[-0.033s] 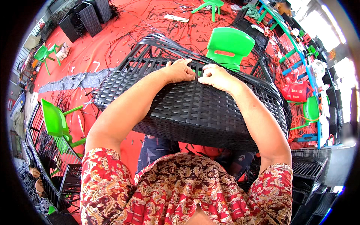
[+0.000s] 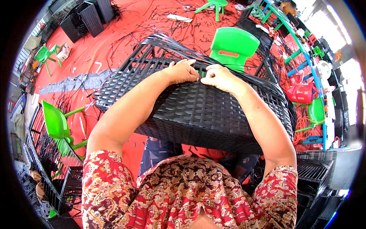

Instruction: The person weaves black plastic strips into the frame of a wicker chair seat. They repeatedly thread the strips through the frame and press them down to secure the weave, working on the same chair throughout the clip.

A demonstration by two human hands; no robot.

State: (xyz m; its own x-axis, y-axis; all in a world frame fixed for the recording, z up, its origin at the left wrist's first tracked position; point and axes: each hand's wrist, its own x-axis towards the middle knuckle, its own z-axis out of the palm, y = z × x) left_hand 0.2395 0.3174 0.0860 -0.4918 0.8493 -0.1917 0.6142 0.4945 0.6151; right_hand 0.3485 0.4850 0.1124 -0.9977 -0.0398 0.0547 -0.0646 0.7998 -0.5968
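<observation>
Wickerwork [image 2: 202,107], black and shiny, is being handled in the middle, just past the flowery red shirt [image 2: 190,183]. Its far part, where bars are being left bare in rows, is being touched by both hands. The left hand [image 2: 183,72] is being bent over the weave. The right hand [image 2: 221,78] is being held just beside it, with a small gap being left between them. In both grips the fingers are being curled in, but it cannot be told if a strip is being pinched. Loose black strips [image 2: 167,42] are being draped across the far side. Farther off, a green chair [image 2: 234,44] is being seen, and the red floor [image 2: 87,57] is being littered with dark scraps.
</observation>
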